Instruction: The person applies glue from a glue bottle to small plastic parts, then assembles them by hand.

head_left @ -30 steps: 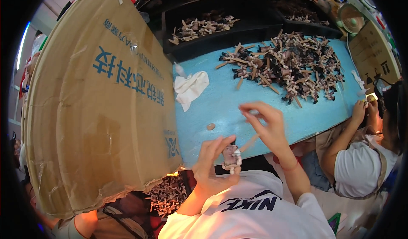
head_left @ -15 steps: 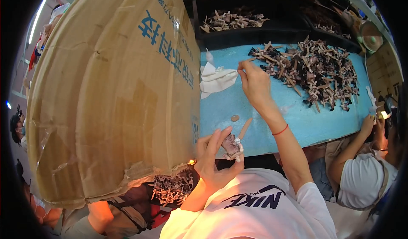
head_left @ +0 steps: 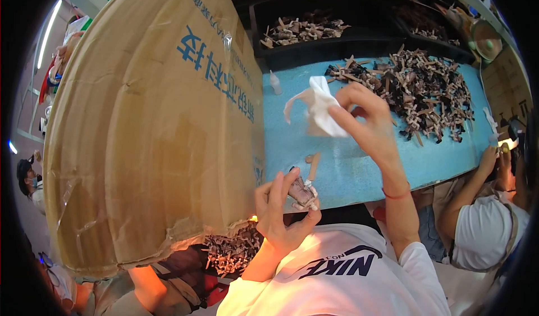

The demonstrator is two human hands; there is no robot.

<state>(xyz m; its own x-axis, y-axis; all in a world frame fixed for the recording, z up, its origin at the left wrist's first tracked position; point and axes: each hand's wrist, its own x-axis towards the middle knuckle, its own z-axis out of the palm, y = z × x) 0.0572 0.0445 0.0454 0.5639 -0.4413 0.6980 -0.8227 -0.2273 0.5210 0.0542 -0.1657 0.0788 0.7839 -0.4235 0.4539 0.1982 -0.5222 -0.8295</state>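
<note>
My left hand (head_left: 281, 209) is closed round a small toy figure (head_left: 303, 193) with a brownish body and pale limbs, near the table's front edge. A flat tan blade-like piece (head_left: 314, 166) sticks up beside the figure. My right hand (head_left: 368, 119) pinches a crumpled white cloth (head_left: 323, 109) and holds it up over the blue tabletop (head_left: 348, 173). Part of the cloth is blurred. A small tan round piece (head_left: 309, 158) shows just beyond the figure, next to the blade-like piece.
A big cardboard box (head_left: 151, 125) walls off the left. A small white dropper bottle (head_left: 275, 83) stands behind the cloth. A large heap of similar figures (head_left: 429, 97) covers the back right. Black trays (head_left: 331, 51) line the back. A co-worker's hands (head_left: 491, 156) are at right.
My right hand has taken the white cloth off the table and moved it up and toward me. My left hand still holds the figure, slightly tilted from before.
</note>
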